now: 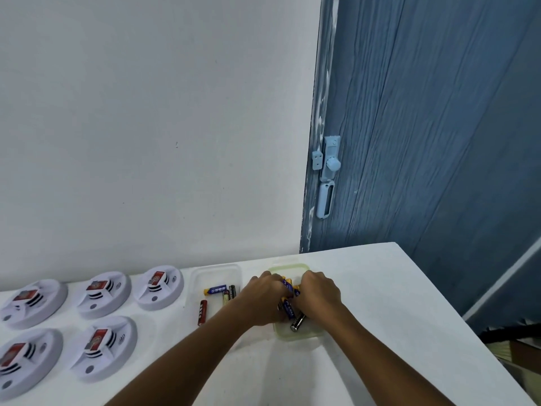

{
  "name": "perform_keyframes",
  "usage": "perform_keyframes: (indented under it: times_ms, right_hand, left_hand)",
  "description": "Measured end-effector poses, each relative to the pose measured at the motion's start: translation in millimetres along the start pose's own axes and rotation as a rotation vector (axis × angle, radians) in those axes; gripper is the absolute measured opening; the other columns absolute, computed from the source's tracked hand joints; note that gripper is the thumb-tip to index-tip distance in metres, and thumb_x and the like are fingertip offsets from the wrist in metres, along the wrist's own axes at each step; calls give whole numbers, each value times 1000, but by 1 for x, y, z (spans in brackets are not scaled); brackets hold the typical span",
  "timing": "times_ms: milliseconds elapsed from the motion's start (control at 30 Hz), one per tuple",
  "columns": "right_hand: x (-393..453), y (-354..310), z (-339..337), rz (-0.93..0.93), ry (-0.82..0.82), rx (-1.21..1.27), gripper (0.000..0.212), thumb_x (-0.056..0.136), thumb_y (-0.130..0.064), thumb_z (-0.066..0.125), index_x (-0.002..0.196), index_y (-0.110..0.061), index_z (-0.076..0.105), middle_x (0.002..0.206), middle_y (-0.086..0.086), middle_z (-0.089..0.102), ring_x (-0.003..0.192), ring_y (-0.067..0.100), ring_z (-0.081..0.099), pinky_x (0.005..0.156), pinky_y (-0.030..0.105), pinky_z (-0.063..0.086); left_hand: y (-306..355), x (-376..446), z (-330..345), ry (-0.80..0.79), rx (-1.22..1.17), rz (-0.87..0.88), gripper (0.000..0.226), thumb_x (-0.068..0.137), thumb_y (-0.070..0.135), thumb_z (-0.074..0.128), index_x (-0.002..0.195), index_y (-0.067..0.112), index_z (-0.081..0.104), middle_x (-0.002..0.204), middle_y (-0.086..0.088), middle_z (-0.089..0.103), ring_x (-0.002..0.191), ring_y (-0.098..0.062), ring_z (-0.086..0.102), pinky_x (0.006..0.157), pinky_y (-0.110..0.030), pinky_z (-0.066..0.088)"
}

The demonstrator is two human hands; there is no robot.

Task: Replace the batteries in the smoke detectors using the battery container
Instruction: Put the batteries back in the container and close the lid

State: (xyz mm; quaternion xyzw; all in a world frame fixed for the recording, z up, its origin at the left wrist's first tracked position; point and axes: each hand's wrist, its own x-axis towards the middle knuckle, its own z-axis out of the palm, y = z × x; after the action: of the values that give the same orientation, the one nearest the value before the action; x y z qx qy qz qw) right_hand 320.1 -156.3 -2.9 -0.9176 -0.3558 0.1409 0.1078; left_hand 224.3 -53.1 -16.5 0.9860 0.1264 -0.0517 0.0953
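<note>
White-topped table (366, 317) scene: both hands are reaching into a pale green plastic battery container (304, 332), the left hand (263, 300) and right hand (317, 297) curling their grip around blue-and-yellow batteries (288, 307). Five round white smoke detectors (102, 294) are lying well to the left, beside a clear tray (216, 271) holding more batteries.

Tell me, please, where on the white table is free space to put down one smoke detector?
Bare table lies right of the green container, out to the table's right edge, and in front of it, between the forearms. The left side is crowded by five smoke detectors. The clear tray and red battery fill the middle.
</note>
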Motion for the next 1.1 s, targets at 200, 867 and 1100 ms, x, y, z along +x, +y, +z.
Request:
perform_keyframes:
  times_ms: [200,867,1100]
  right_hand:
    - [-4,-3,3,-21,39,-58,25,86,-24,60,106,-10,57,112,9,60,102,27,60,73,30,42]
    - [-5,-3,-2,-113,-53,-57,8,90,-13,53,96,-8,51,111,14,56,105,32,57,73,33,40]
    - [8,12,-9,-5,-92,154,11,86,-15,59,92,-6,56,94,12,57,82,27,59,54,23,38]
  left_hand:
    - [0,2,1,1,24,-4,44,81,37,69,121,22,61,121,-7,54,113,-29,46,90,-38,42]
    - [2,4,-3,-22,16,-26,48,79,38,71,124,25,61,120,-7,54,114,-27,45,93,-38,41]
    - [0,4,-6,-59,-34,-40,56,78,38,73,130,25,56,128,-6,52,120,-27,43,99,-39,41]
